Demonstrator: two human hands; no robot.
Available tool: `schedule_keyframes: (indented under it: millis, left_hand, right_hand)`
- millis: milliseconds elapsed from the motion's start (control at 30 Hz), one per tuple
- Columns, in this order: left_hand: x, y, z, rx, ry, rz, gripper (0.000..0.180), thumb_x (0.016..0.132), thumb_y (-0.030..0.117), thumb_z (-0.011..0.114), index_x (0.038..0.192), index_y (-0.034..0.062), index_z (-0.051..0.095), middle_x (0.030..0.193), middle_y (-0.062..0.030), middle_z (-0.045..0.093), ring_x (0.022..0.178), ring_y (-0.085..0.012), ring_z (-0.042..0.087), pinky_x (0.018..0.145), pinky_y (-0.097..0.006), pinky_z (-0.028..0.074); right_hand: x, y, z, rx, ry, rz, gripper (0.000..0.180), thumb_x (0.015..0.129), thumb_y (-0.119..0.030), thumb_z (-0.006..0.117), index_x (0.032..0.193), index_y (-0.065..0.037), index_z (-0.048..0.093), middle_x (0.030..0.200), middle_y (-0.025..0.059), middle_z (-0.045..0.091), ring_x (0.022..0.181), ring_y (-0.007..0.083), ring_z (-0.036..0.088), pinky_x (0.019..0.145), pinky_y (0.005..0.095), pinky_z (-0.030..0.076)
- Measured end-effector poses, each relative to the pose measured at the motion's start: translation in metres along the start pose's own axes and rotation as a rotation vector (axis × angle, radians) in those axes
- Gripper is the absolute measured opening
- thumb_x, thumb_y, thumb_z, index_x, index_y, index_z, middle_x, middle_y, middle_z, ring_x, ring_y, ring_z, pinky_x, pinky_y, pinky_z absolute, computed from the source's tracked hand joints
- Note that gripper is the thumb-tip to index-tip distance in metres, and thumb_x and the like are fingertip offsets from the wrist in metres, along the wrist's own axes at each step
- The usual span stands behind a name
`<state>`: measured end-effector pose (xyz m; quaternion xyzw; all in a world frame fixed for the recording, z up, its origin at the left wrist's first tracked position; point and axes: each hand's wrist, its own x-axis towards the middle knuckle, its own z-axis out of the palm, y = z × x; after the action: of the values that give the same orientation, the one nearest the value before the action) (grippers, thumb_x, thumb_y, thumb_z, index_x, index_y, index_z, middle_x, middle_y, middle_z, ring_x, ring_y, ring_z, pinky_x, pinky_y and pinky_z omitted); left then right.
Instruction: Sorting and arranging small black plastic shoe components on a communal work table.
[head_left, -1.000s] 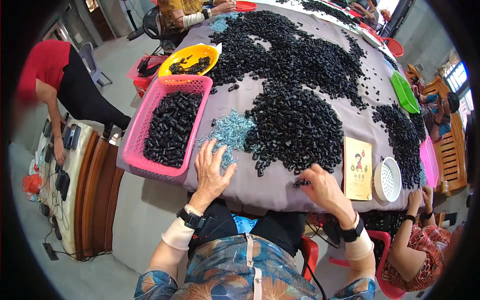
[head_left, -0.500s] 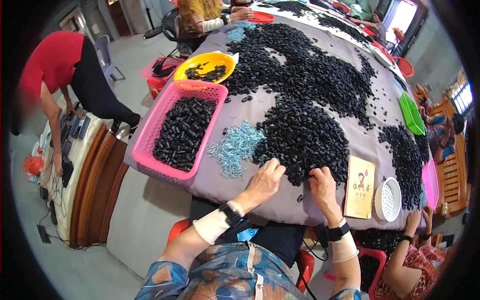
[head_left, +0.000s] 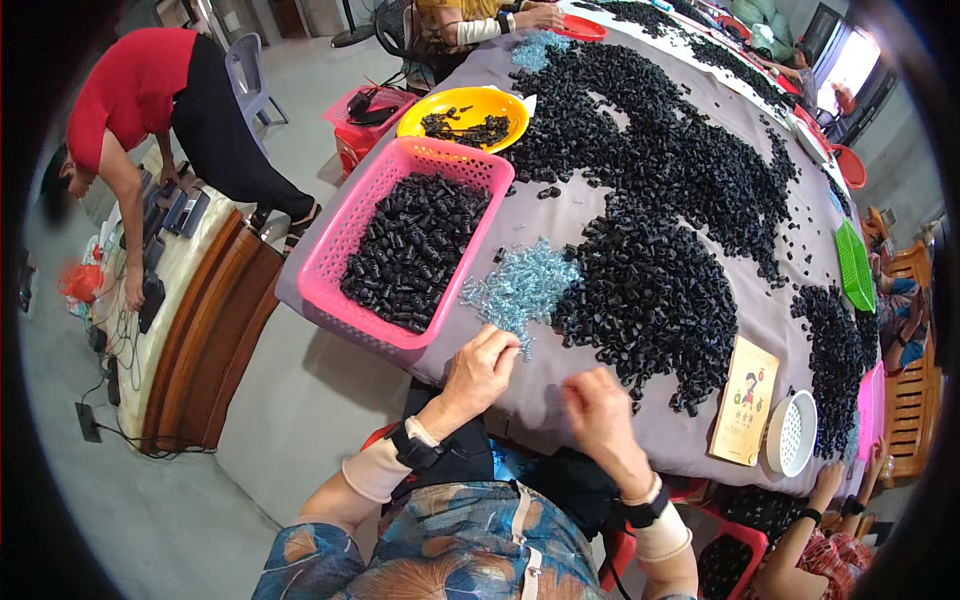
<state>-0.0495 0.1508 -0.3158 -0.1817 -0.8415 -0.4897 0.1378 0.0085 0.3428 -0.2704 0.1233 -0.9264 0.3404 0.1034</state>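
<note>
My left hand (head_left: 480, 370) is at the near edge of a pile of small clear bluish pieces (head_left: 520, 285), thumb and fingertips pinched together. Whatever lies in that pinch is too small to make out. My right hand (head_left: 598, 412) hovers over the grey cloth (head_left: 540, 385), just short of the near heap of small black plastic parts (head_left: 650, 310). Motion smears its curled fingers, so its grip does not show. Left of the clear pieces stands a pink basket (head_left: 325, 260) holding many larger black parts (head_left: 415, 250).
Beyond the basket sits a yellow dish (head_left: 415, 115) with black pieces. A booklet (head_left: 745, 400) and a white perforated bowl (head_left: 792, 435) lie to the right, a green basket (head_left: 853, 265) farther off. One person in red (head_left: 135, 85) bends at the left; others sit around the table.
Both hands have drawn back from the black heap: the left toward the clear pieces, the right nearer my body. The view has shifted, moving the table rightward in the picture.
</note>
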Motion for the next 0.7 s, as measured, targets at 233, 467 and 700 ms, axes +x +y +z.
schedule_keyframes:
  millis: [233, 467, 700]
  left_hand:
    - [-0.002, -0.010, 0.005, -0.010, 0.065, -0.033, 0.005, 0.081, 0.000, 0.063, 0.086, 0.0011, 0.061, 0.074, -0.0082, 0.057, 0.057, -0.0153, 0.058, 0.050, -0.028, 0.043]
    - [-0.002, 0.002, -0.001, -0.035, 0.008, -0.106, 0.005, 0.082, 0.000, 0.063, 0.086, 0.0020, 0.061, 0.074, -0.0046, 0.057, 0.055, -0.0096, 0.053, 0.049, -0.025, 0.040]
    - [-0.008, 0.017, 0.006, -0.256, 0.048, -0.095, 0.006, 0.086, 0.005, 0.063, 0.093, 0.0035, 0.064, 0.079, -0.0007, 0.059, 0.059, -0.0028, 0.053, 0.048, -0.018, 0.039]
  right_hand:
    - [0.031, -0.015, 0.069, -0.244, -0.028, 0.088, 0.014, 0.082, -0.011, 0.059, 0.086, -0.005, 0.047, 0.084, 0.0151, 0.051, 0.058, 0.0329, 0.060, 0.050, 0.0417, 0.050]
    - [0.023, -0.006, 0.066, -0.178, -0.075, 0.146, 0.006, 0.085, -0.006, 0.051, 0.088, -0.002, 0.046, 0.085, 0.0182, 0.052, 0.070, 0.0362, 0.061, 0.057, 0.0423, 0.051]
    - [0.008, -0.009, 0.035, 0.267, 0.093, 0.099, 0.010, 0.083, 0.003, 0.055, 0.090, 0.000, 0.048, 0.082, 0.0206, 0.053, 0.074, 0.0404, 0.055, 0.062, 0.0425, 0.045]
